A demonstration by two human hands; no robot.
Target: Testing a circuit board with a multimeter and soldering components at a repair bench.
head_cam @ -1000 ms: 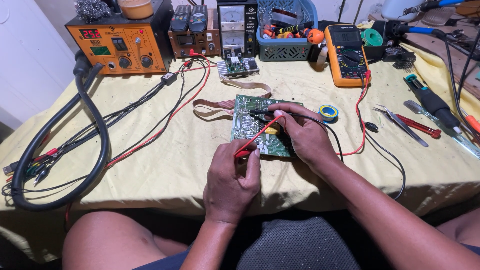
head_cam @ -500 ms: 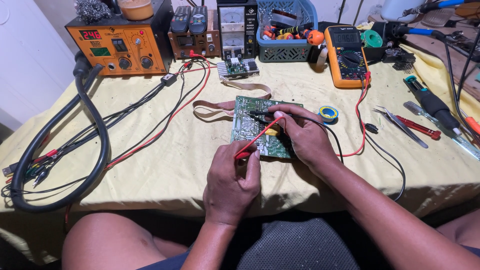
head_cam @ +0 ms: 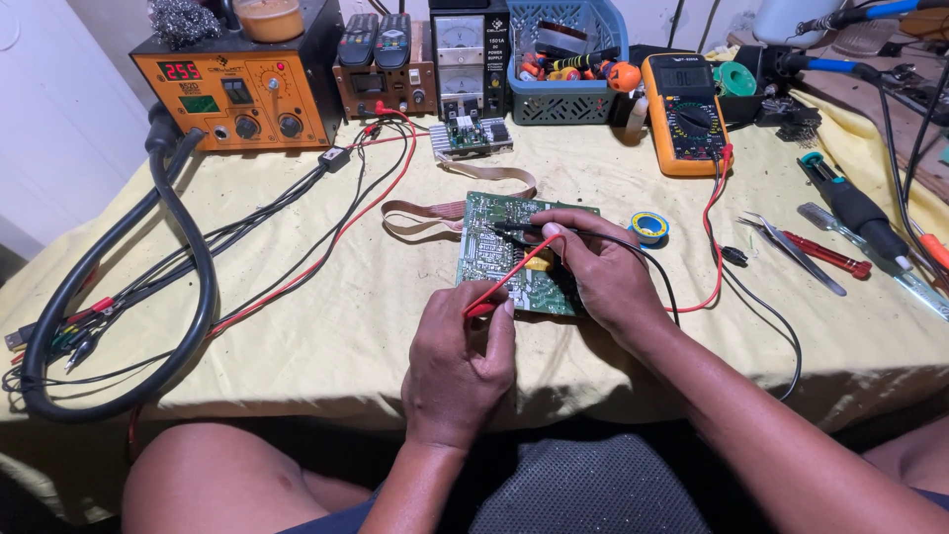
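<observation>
The green rectangular printed circuit board (head_cam: 504, 247) lies flat on the yellow cloth-covered table (head_cam: 326, 336), at the centre of the view. The left hand (head_cam: 460, 361), at 6 o'clock from the board, is closed in a pinch on the thin red test probe (head_cam: 504, 282), whose tip angles up to the board's surface. The right hand (head_cam: 603, 272), at 3 o'clock from the board and resting partly on it, is closed on the thin black test probe (head_cam: 514, 227), which points toward 9 o'clock across the board's upper part. The two hands are close together but not touching. A flat brown ribbon cable (head_cam: 435, 208) leaves the board at 10 o'clock. The orange handheld multimeter (head_cam: 684, 114) stands at 1 o'clock, and a small blue-and-yellow solder spool (head_cam: 649, 227) lies just beside the right hand at 2 o'clock.
</observation>
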